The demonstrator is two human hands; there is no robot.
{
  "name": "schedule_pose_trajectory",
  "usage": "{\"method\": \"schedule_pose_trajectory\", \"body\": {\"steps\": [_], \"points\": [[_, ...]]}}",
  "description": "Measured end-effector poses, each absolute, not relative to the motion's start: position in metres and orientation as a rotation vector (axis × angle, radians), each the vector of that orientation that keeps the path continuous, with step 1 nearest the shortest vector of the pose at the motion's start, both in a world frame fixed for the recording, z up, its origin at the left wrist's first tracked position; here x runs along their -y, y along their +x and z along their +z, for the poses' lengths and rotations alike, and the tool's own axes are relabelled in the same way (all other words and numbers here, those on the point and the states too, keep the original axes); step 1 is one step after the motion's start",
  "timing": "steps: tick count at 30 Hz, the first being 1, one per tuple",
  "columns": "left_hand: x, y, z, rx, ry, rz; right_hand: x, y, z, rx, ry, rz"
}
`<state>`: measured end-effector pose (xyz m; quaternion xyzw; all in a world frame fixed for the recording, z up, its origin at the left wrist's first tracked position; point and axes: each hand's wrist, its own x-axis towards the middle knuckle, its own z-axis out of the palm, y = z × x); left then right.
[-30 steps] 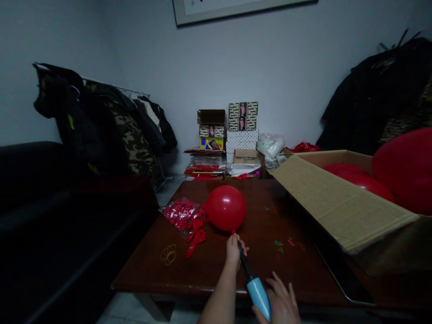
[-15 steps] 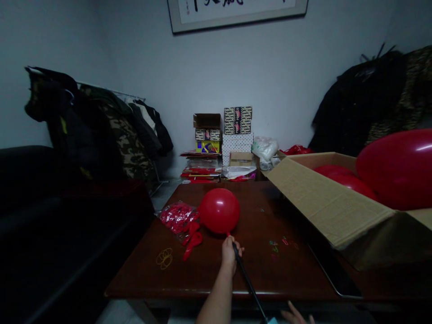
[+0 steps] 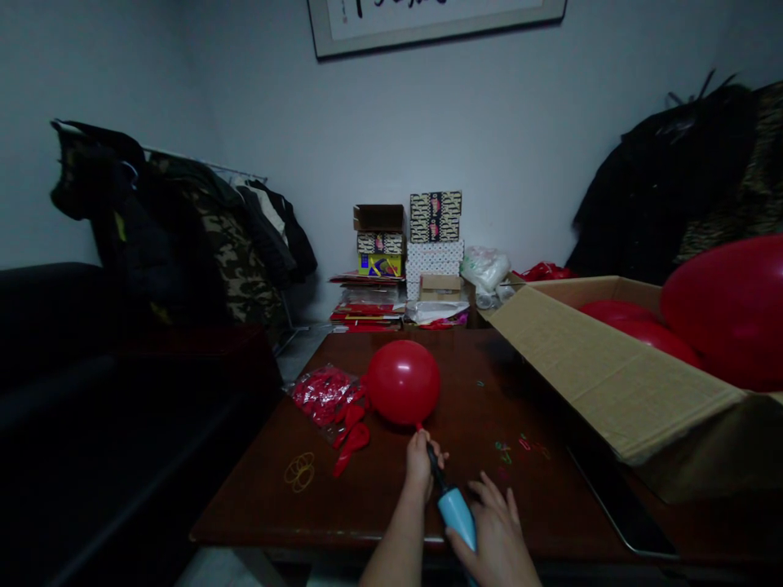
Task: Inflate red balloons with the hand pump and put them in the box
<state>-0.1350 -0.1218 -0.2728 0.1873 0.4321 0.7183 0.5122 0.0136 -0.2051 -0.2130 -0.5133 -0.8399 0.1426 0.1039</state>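
Centrally on the brown, dully glossy table (image 3: 379,509), one inflated balloon (image 3: 404,383), red, rounded, smooth and shiny, with its neck at the fingertips of the left hand (image 3: 422,458). Just below the balloon, left hand closed around the black shaft of a hand pump (image 3: 457,518), with a smooth light-blue barrel. Farther below and slightly right of the balloon, right hand (image 3: 493,530) with fingers spread and thumb against the barrel; firmness of hold impossible to tell.

Just left of the balloon, a crinkled clear plastic bag (image 3: 324,395) full of limp red balloons, with loose limp balloons (image 3: 351,447) beside its mouth. Lower left, thin yellow rings (image 3: 299,471), overlapping; lower right, small coloured bands (image 3: 505,451).

Right of the balloon, an open cardboard carton (image 3: 617,367), matt and tan, with large red balloons (image 3: 642,326) inside; beside the carton, a flat dark panel (image 3: 624,505) with rounded corners. Behind the balloon, stacked patterned boxes (image 3: 435,217).

Cut off: carton and largest balloon at the right edge, lower end of the pump at the bottom. Hidden: palm of the right hand. Hard to make out in shadow: dark garments (image 3: 159,236) at far left.
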Motion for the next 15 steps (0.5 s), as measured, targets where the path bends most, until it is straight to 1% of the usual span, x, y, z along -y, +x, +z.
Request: {"method": "schedule_pose_trajectory", "body": {"steps": [4,9,12,15], "points": [[0.122,-0.135,-0.27,-1.028,0.452,1.702,0.198,-0.002,-0.211,2.421,-1.544,0.386],[0.123,-0.132,-0.269,-1.055,0.485,1.715,0.206,0.005,-0.221,2.423,-1.549,0.346],[0.123,-0.133,-0.271,-1.061,0.497,1.739,0.213,0.022,-0.235,2.477,-1.502,0.357],[0.123,-0.134,-0.272,-1.05,0.494,1.733,0.226,0.048,-0.263,2.561,-1.437,0.404]]}}
